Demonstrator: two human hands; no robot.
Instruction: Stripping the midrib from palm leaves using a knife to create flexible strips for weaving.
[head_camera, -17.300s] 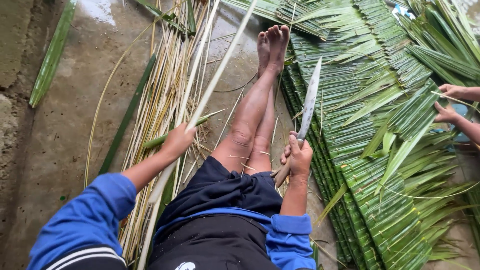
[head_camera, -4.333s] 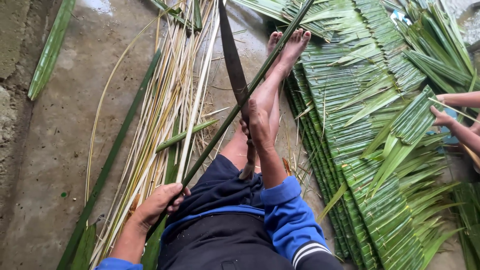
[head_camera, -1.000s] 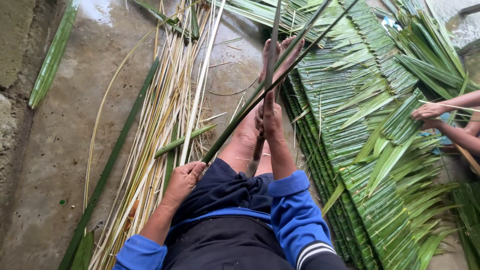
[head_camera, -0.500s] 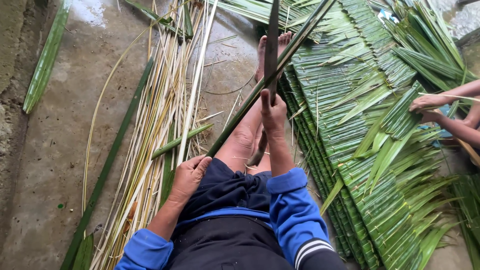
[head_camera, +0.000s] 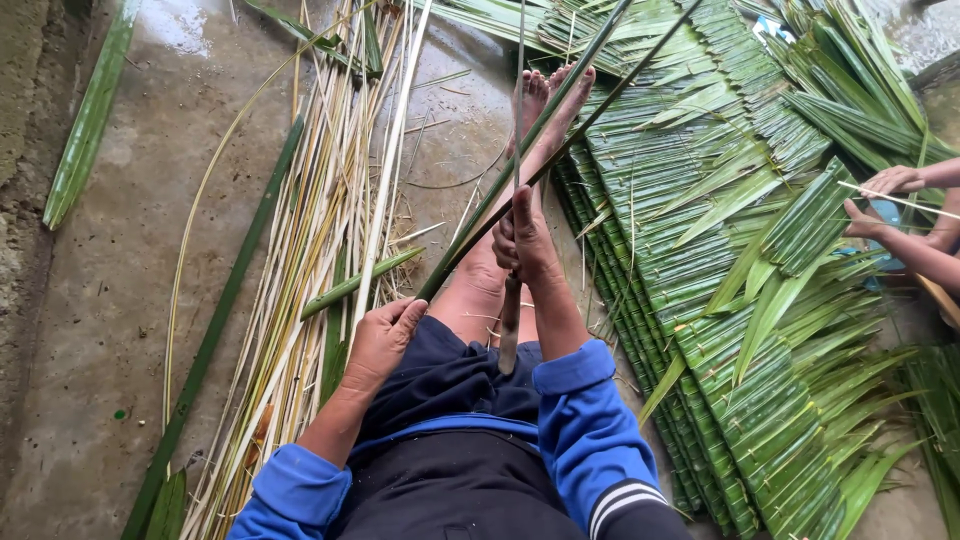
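I sit on the ground with my legs stretched forward. My right hand (head_camera: 524, 238) is shut on the handle of a long knife (head_camera: 517, 120), whose blade stands upright and edge-on above my shins. My left hand (head_camera: 383, 335) rests on my left thigh, gripping the near end of a long green palm stalk (head_camera: 560, 110). The stalk runs up and to the right, crossing the blade just above my right hand. My bare feet (head_camera: 550, 90) lie beyond it.
A pile of pale stripped midribs and green stalks (head_camera: 320, 220) lies on the wet concrete at my left. Woven green palm-leaf mats (head_camera: 720, 260) stack up on my right. Another person's hands (head_camera: 890, 200) work on leaves at the right edge.
Since the earliest frame I have lifted the knife and taken up the green stalk. In the last second the blade turned more upright and my left hand shifted slightly along the stalk.
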